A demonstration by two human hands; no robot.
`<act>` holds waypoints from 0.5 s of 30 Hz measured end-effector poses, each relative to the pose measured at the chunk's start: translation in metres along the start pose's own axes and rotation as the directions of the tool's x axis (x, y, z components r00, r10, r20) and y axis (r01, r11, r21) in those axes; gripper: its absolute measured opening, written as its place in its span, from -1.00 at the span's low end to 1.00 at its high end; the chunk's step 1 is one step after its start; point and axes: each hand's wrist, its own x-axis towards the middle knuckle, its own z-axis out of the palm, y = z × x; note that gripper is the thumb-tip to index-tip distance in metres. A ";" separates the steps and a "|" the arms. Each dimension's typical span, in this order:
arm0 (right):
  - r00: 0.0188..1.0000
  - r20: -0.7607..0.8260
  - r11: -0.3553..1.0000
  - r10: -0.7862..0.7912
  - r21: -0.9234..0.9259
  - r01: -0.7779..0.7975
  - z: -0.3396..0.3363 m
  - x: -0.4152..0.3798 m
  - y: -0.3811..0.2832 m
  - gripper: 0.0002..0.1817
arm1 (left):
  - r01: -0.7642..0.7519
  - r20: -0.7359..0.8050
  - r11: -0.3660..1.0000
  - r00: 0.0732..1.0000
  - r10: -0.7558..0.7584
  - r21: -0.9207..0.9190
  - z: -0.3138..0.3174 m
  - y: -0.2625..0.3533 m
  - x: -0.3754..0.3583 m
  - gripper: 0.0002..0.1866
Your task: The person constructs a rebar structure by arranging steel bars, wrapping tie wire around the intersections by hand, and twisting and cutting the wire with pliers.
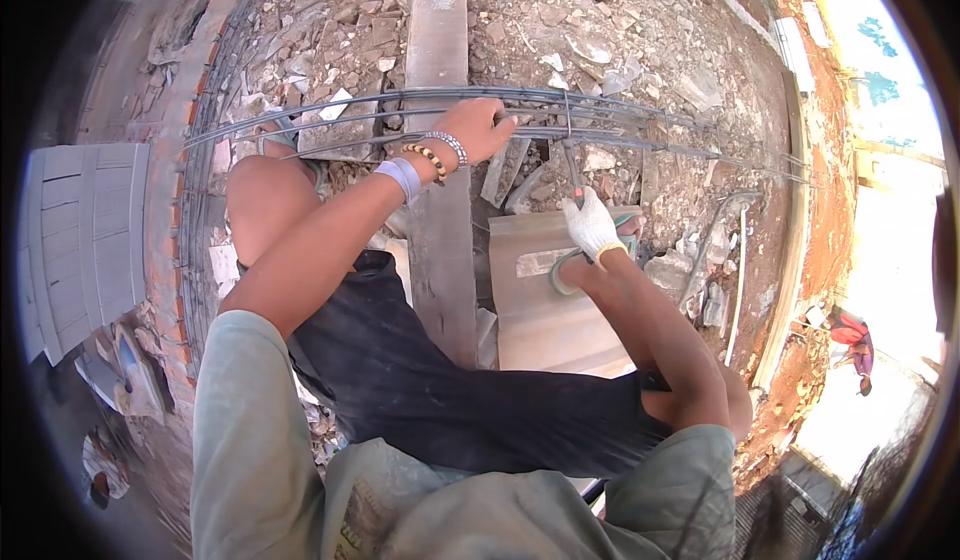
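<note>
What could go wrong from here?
Possible risks:
1. The bare left hand is at the steel rods; a shifting rod could pinch or scrape it.
2. The gloved right hand grips a thin tool by the rods; if it slips, it might jab something.
3. An open sandal is on a sheet amid broken rubble; footing may give or toes get cut.

Left grip (pixel 478 132) apparently touches rods (pixel 530 93); right grip (pixel 592 222) holds tool (pixel 572 163).
</note>
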 end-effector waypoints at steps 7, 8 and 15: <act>0.954 -0.281 0.933 -0.103 -0.360 -0.005 -0.044 -0.028 -0.035 -0.46 | -0.027 -0.071 0.999 0.997 0.028 0.025 0.000 -0.006 0.005 -0.56; 0.934 -0.312 0.868 -0.175 -0.497 -0.004 -0.052 -0.029 -0.036 -0.47 | -0.017 -0.075 0.999 0.997 0.019 0.034 -0.001 -0.006 0.006 -0.56; 0.938 -0.245 0.836 -0.245 -0.543 0.077 -0.074 -0.026 -0.038 -0.51 | -0.026 -0.020 0.997 0.999 0.027 0.068 0.001 -0.007 0.011 -0.53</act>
